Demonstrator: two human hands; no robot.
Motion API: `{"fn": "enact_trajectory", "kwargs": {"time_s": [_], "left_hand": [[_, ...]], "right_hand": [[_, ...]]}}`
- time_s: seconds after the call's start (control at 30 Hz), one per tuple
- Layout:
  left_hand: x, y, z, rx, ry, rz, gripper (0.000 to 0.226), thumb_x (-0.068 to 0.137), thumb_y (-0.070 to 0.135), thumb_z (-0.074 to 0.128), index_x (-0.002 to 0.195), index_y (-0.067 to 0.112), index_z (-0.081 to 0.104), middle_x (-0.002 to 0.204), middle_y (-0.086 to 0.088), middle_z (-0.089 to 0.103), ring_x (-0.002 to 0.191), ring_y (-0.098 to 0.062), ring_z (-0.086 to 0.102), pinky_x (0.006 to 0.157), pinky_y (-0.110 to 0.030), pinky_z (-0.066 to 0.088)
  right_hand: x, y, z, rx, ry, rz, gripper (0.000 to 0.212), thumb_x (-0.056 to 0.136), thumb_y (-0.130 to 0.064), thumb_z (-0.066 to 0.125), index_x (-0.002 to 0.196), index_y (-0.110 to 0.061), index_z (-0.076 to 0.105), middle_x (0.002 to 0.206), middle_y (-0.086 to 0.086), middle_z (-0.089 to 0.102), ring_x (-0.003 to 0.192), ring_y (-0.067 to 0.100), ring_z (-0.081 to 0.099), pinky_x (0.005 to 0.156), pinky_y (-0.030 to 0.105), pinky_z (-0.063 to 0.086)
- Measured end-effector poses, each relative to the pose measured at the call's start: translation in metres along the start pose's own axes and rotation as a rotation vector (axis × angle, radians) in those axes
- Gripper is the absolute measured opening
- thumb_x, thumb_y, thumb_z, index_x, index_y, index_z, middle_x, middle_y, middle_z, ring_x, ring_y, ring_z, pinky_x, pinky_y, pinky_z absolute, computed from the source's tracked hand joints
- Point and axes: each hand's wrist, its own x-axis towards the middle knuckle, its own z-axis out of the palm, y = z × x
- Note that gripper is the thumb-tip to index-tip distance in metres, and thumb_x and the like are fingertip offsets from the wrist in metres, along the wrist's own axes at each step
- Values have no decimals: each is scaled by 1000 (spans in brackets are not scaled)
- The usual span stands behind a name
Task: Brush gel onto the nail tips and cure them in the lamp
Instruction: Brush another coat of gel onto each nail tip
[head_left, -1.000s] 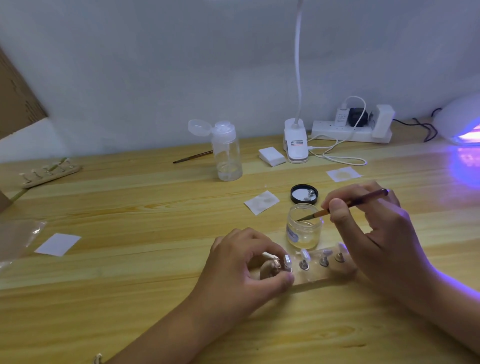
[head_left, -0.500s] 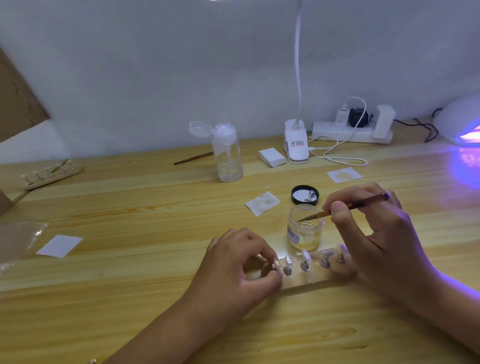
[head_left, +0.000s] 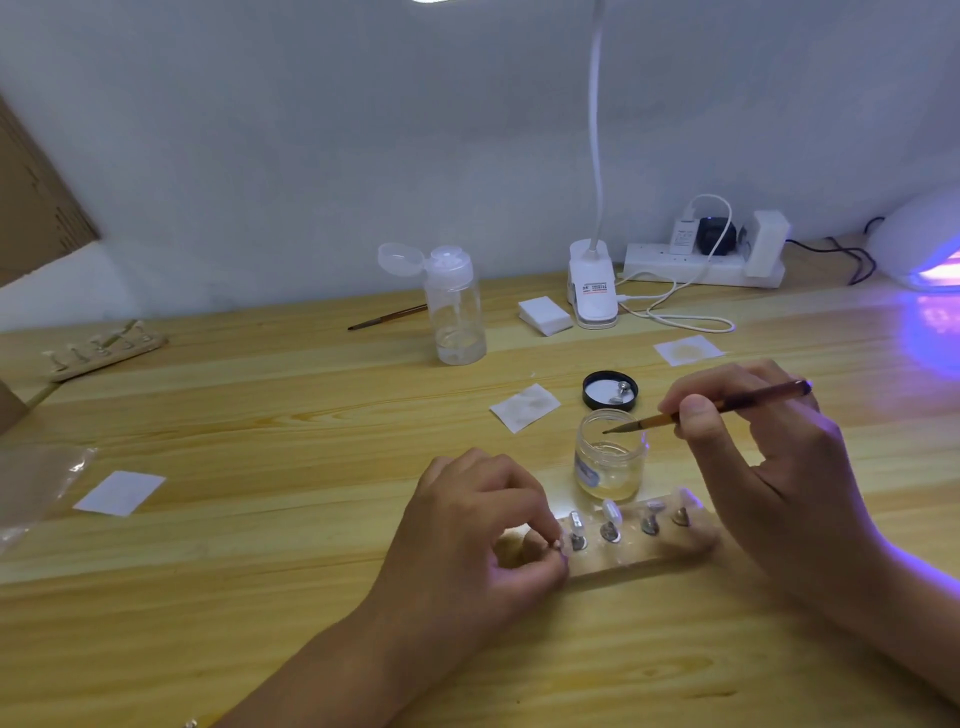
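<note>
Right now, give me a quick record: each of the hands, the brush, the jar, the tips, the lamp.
left hand: pinches the end stand on the holder
right hand: holds the brush
brush tip: at the open gel jar mouth
nail tips: four more stands upright on the holder
lamp: far right, glowing violet
lid: off, behind the jar

Things on the table

The jar stands in the middle. The stand of nail tips lies just in front of it and the lid just behind it. The left hand pinches the stand at its left end. The right hand holds the brush over the jar. The bottle is farther back on the left. The power strip is by the wall, and the curing lamp is far right.
</note>
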Motion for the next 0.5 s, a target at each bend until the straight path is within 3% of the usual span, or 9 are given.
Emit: {"fn": "enact_trajectory", "kwargs": {"time_s": [0.1,0.23,0.33,0.5], "left_hand": [[-1,0,-1,1,25,20,6,69,24,75,72,26,70,80,16,68,80,-4,61,82,-31,39],[-1,3,-3,-85,135,-49,4,70,30,68,72,27,71,74,16,69,79,-4,60,78,-23,41],[-2,3,-3,-106,184,-76,7,72,34,65,72,28,70,73,14,69,76,-8,61,77,-27,43],[0,1,-2,-121,201,-78,8,73,20,73,74,27,71,78,16,68,76,-3,62,75,-21,41]], "right_hand": [[0,1,-2,28,27,1,23,95,-32,44,86,-22,63,90,-17,62,91,9,59,87,44,44],[0,0,-5,47,55,-32,20,94,-26,44,84,-21,61,89,-19,59,84,21,61,80,52,46],[0,-1,-7,60,70,-50,21,92,-23,43,80,-18,60,85,-14,58,81,23,58,76,51,45],[-1,-2,-10,80,85,-65,24,91,-20,42,76,-13,59,81,-5,58,79,21,55,75,46,42]]}}
